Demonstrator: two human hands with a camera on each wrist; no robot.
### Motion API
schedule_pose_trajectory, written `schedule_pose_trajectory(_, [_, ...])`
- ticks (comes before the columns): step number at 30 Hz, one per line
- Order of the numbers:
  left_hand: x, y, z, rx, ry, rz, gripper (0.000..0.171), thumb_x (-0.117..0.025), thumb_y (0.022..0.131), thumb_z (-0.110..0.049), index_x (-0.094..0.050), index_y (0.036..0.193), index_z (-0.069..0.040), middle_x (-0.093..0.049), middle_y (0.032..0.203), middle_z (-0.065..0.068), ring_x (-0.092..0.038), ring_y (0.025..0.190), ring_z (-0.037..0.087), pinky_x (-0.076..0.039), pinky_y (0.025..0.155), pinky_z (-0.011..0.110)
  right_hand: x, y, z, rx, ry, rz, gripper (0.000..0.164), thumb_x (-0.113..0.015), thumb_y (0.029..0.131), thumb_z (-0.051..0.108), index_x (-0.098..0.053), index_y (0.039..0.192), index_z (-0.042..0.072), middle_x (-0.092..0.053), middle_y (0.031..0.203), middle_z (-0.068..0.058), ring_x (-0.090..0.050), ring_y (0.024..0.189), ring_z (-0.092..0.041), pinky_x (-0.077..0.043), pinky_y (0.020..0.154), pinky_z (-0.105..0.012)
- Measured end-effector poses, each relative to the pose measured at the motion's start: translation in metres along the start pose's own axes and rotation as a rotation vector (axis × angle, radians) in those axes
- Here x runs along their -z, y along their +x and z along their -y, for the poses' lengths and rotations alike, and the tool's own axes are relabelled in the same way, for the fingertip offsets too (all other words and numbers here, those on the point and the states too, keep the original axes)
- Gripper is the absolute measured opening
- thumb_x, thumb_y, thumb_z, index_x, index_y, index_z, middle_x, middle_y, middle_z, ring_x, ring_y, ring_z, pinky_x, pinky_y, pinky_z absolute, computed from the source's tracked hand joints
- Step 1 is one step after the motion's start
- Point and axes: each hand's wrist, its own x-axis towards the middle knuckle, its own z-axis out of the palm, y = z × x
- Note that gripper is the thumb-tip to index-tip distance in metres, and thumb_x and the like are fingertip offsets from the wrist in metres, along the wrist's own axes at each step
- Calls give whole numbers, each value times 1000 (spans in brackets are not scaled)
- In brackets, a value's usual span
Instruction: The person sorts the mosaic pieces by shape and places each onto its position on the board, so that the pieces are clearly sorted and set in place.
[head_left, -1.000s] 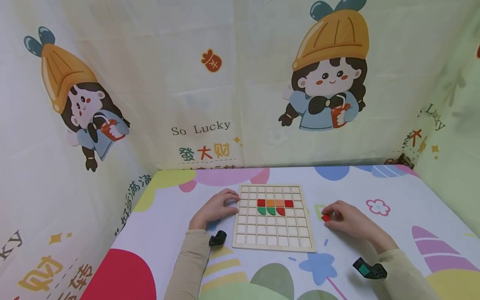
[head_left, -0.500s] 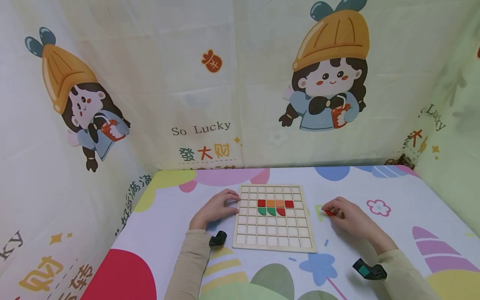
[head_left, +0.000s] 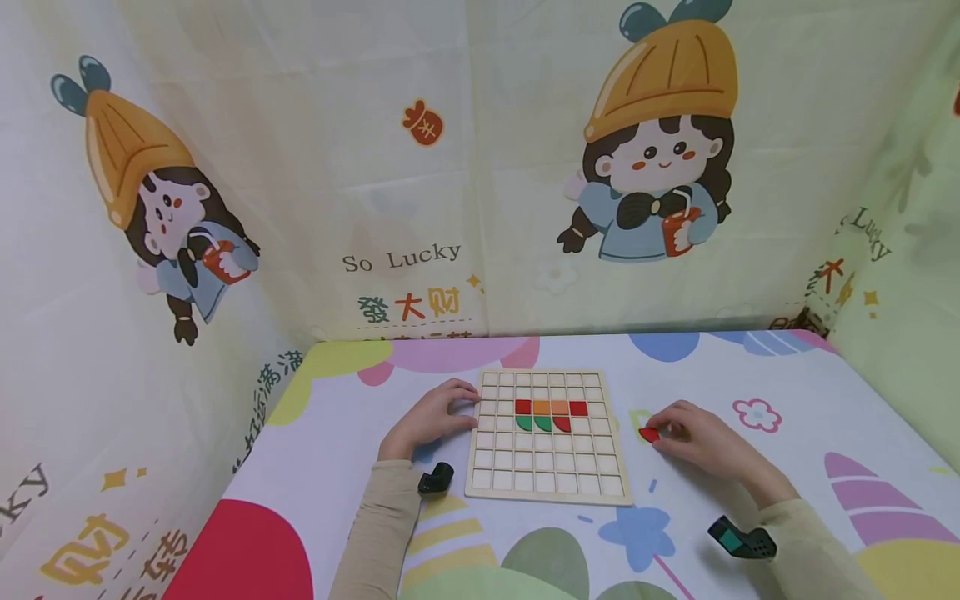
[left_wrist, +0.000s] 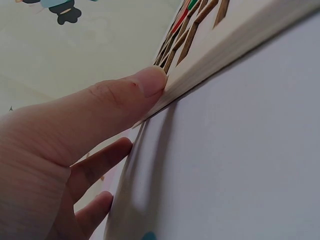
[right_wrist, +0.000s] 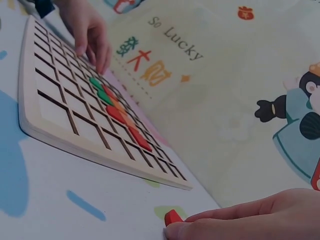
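A wooden grid board [head_left: 547, 497] lies on the table. Its upper rows hold a red square [head_left: 522, 407], two orange squares [head_left: 542, 407], another red square [head_left: 578, 408], two green quarter-circle tiles [head_left: 523, 422] and a red quarter-circle tile [head_left: 562, 423]. At the board's left edge, my left hand [head_left: 435, 417] touches the frame with thumb and fingertips; in the left wrist view the thumb [left_wrist: 115, 102] rests against the rim. To the right of the board, my right hand [head_left: 701, 437] pinches a red tile with a curved edge [head_left: 648, 435] between thumb and fingers, partly covered by them.
A patterned cloth [head_left: 352, 517] with printed shapes covers the table. A printed curtain [head_left: 517, 167] encloses it at the back and sides. Each wrist wears a small black device, such as the one on the right wrist [head_left: 742, 539].
The red tile has turned in my right fingers, tipping edge-on half a second ago and showing its flat face again now. The left hand and board have stayed put.
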Motion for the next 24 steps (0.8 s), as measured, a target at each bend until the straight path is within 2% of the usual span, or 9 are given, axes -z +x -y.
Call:
schedule_pose_trajectory(8, [0,-1,-2,2,13,-6,38,-78,85,-21,-69,119,-8,-57,125,-2,-52,120,17,-39,108,38,-2,1,2,-22,3,-37,22,-78,83,17,-71,104,13,-60,97,3,-47,81,-11,-45,67,-25])
schedule_pose_trajectory(17, [0,-2,-2,4,14,-5,37,-78,85,-19,-69,119,-8,-57,125,-2,-51,121,18,-39,108,38,-3,2,2,-49,-1,-31,28,-79,83,19,-71,109,11,-61,101,2,-48,83,-13,-45,68,-25])
schedule_pose_trajectory(24, [1,-2,-3,-2,17,-4,38,-77,85,-20,-68,119,-8,-57,125,-1,-52,120,18,-40,107,38,-4,2,2,-38,-2,-21,22,-78,84,17,-72,105,15,-59,100,3,-47,83,-14,-44,68,-25])
